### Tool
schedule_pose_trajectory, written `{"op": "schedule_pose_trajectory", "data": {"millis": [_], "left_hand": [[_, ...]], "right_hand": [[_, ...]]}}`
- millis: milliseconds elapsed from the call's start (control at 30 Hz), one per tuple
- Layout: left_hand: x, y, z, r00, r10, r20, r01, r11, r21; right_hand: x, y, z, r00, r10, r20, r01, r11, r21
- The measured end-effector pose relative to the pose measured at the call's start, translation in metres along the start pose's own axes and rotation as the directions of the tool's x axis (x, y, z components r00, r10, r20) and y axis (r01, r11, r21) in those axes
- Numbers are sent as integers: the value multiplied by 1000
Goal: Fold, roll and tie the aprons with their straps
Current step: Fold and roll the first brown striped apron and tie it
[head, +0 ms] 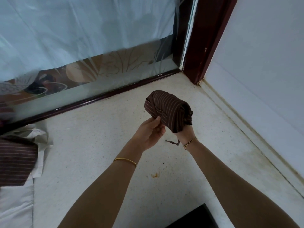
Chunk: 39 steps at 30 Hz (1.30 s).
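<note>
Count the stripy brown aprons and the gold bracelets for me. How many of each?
Striped brown aprons: 2 (rolled apron, flat apron at the left)
Gold bracelets: 2 (bangle, chain bracelet)
Total: 4

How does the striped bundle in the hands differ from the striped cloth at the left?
The rolled apron is a tight bundle bound by its strap; the flat apron lies spread out. The rolled apron is held by the left hand and right hand; the flat apron rests on white cloths. Both are brown with thin pale stripes.
</note>
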<state>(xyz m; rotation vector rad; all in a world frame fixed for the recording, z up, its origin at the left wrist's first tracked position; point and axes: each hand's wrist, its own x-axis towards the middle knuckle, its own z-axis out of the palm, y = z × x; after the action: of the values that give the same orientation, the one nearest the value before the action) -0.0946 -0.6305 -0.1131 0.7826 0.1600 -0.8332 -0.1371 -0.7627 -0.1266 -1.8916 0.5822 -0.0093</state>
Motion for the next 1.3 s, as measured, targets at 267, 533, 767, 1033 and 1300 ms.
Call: {"op": "schedule_pose_trajectory", "data": {"millis": [267,533,767,1033,1300], "left_hand": [[9,-4,7,964,19,-266,-76,975,-207],[8,-2,3,931,-29,-364,-13,994,-111],[10,-3,3,943,-16,-332,-18,995,-100],[4,8,-4,960,47,-275,-23,996,89],[-10,15,-26,978,-106,-181,156,943,294]], "right_hand": [[-4,-9,5,951,-301,-74,288,946,-147],[-3,-10,1,982,-168,-89,171,985,26],[-6,-10,4,982,-188,20,189,980,-55],[0,1,-11,978,-23,208,2,995,102],[27,-6,-53,935,104,338,-215,927,309]]}}
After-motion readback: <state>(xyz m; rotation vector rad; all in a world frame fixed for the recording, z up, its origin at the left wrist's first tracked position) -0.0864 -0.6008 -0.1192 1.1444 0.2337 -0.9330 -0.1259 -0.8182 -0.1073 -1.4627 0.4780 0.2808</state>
